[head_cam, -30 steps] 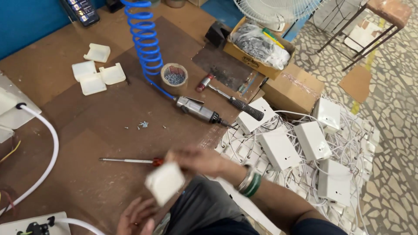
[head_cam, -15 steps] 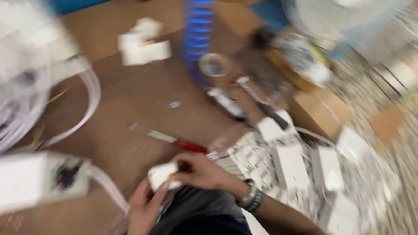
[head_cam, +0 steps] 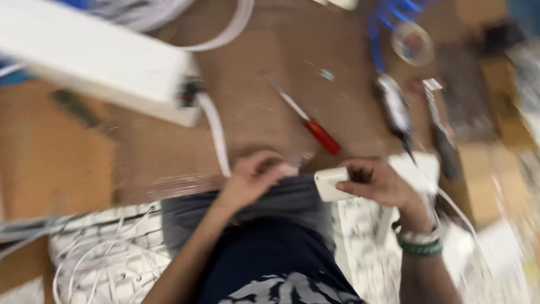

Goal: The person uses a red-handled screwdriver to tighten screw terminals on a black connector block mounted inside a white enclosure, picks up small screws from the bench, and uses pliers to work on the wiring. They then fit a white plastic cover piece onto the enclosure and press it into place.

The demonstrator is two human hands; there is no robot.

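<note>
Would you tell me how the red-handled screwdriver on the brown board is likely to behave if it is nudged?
The red-handled screwdriver looks stiff, with a thin metal shaft. Its rounded handle suggests it may roll across the flat brown board. It probably feels light, being slim.

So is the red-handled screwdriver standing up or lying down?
Lying down. The red-handled metal screwdriver lies flat on the brown cardboard surface, apart from both hands, its thin shaft pointing up-left in the head view.

Small white box, seemingly rectangular, held above the lap.
</note>
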